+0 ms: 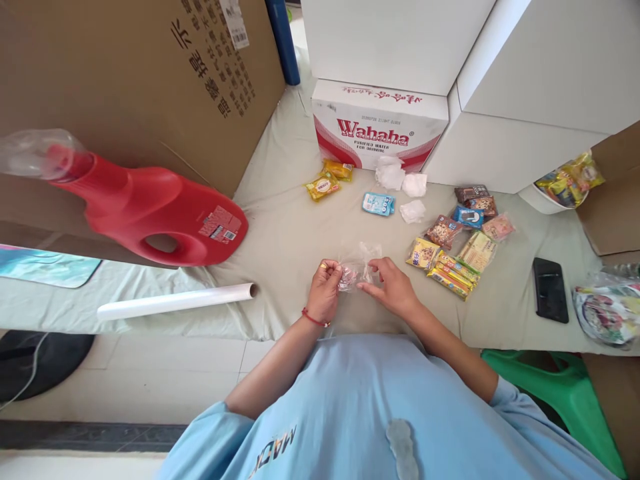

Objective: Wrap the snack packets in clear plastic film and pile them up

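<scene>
A small clear plastic bag with something pinkish-red inside lies between my hands, low over the cloth-covered surface. My left hand is closed, its thumb and fingers pinching the bag's left side. My right hand is at the bag's right side. Its thumb and index finger are spread apart, with the fingertips at the loose plastic. What exactly is in the bag is too small to make out. Packaged snacks lie just right of my right hand, among them a yellow cookie packet.
Beyond my hands lie yellow packets, a blue packet and crumpled white tissues, before a Wahaba-style printed water carton. Leftward are a red jug and a white roll. A phone and a snack bowl stand right.
</scene>
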A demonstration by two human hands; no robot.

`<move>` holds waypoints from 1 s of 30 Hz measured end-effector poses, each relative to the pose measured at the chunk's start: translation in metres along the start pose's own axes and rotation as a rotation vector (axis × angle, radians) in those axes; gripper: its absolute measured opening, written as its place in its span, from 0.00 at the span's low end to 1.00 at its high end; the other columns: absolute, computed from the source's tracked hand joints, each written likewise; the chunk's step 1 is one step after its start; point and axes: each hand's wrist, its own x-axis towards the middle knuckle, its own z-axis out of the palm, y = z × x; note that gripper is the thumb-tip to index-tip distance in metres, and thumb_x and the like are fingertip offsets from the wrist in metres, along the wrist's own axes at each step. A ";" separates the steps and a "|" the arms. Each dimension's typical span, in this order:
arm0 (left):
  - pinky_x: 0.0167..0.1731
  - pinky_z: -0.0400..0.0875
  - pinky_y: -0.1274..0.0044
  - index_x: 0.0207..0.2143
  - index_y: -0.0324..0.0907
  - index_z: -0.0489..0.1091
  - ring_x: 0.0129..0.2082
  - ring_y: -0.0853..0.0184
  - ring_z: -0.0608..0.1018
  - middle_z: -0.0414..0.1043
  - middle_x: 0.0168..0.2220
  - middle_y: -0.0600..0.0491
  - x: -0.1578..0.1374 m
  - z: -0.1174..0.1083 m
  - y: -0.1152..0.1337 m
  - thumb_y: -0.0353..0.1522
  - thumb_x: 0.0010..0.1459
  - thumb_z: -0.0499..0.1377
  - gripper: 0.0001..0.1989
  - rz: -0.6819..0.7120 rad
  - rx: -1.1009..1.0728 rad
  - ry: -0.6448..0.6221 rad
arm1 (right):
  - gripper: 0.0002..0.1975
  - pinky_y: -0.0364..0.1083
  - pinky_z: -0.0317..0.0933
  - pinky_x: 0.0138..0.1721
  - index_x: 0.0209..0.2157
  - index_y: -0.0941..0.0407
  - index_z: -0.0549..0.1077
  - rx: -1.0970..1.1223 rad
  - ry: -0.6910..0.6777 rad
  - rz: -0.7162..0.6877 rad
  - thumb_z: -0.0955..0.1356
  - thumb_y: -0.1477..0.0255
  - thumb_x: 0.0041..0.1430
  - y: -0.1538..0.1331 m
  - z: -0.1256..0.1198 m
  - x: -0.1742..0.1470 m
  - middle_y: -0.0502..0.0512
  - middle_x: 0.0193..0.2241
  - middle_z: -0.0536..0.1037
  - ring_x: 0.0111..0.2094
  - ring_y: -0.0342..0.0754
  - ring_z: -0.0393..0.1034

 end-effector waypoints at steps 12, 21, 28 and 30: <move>0.19 0.54 0.82 0.30 0.43 0.65 0.20 0.76 0.59 0.59 0.22 0.63 0.011 -0.017 0.001 0.47 0.49 0.71 0.22 0.102 0.042 0.296 | 0.17 0.41 0.51 0.22 0.33 0.53 0.73 0.822 0.202 0.407 0.77 0.58 0.50 0.020 -0.019 -0.001 0.44 0.24 0.68 0.21 0.39 0.56; 0.14 0.49 0.83 0.31 0.46 0.60 0.15 0.77 0.58 0.58 0.20 0.65 0.014 -0.020 0.010 0.44 0.57 0.66 0.18 0.102 -0.016 0.272 | 0.15 0.45 0.59 0.25 0.33 0.53 0.70 0.432 0.182 0.406 0.71 0.55 0.57 0.043 -0.031 -0.025 0.48 0.25 0.69 0.24 0.45 0.61; 0.15 0.55 0.82 0.31 0.46 0.60 0.17 0.75 0.59 0.56 0.20 0.64 0.010 -0.018 0.004 0.47 0.58 0.65 0.20 0.139 0.110 0.235 | 0.27 0.63 0.61 0.59 0.62 0.55 0.67 -0.359 0.130 -0.170 0.68 0.63 0.64 0.020 -0.039 -0.010 0.67 0.57 0.69 0.58 0.63 0.63; 0.15 0.56 0.81 0.32 0.46 0.60 0.17 0.75 0.59 0.56 0.21 0.64 0.008 -0.016 0.003 0.48 0.58 0.65 0.20 0.148 0.136 0.213 | 0.30 0.63 0.59 0.62 0.66 0.55 0.64 -0.355 0.030 -0.277 0.69 0.65 0.63 0.008 -0.033 0.007 0.66 0.59 0.69 0.59 0.63 0.61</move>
